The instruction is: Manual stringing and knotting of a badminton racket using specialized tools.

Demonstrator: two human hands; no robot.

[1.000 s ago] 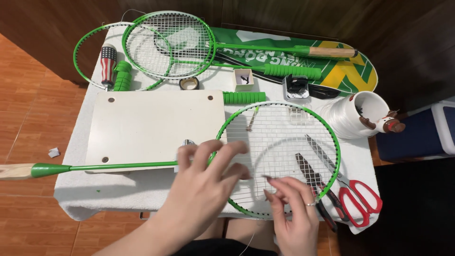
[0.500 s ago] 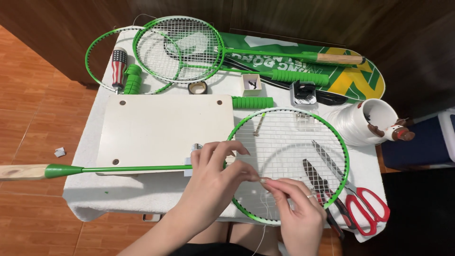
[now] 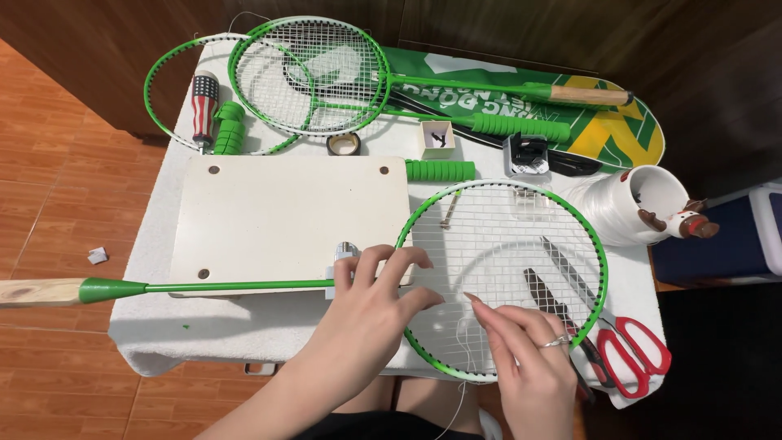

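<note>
A green badminton racket lies across the table, its strung head (image 3: 570, 213) at the right. Its shaft (image 3: 228, 286) runs left over a white board (image 3: 285, 212) to a wooden handle (image 3: 32, 292). My left hand (image 3: 366, 314) rests with spread fingers on the left side of the frame and strings, beside a small metal clamp (image 3: 347, 250). My right hand (image 3: 529, 363) is over the lower strings, fingers pinched on a loose white string (image 3: 463, 346) that trails down off the table edge.
Under the racket head lie pliers (image 3: 544, 297) and red-handled scissors (image 3: 631, 352). A white string spool (image 3: 615, 208) stands at the right. Two more green rackets (image 3: 305, 73), a green racket cover (image 3: 586, 122), a screwdriver (image 3: 202, 102), a tape roll (image 3: 344, 144) and a small box (image 3: 437, 137) lie at the back.
My left hand slid down onto the frame and settled with its fingers spread. My right hand moved lower on the strings, drawing the loose string toward me.
</note>
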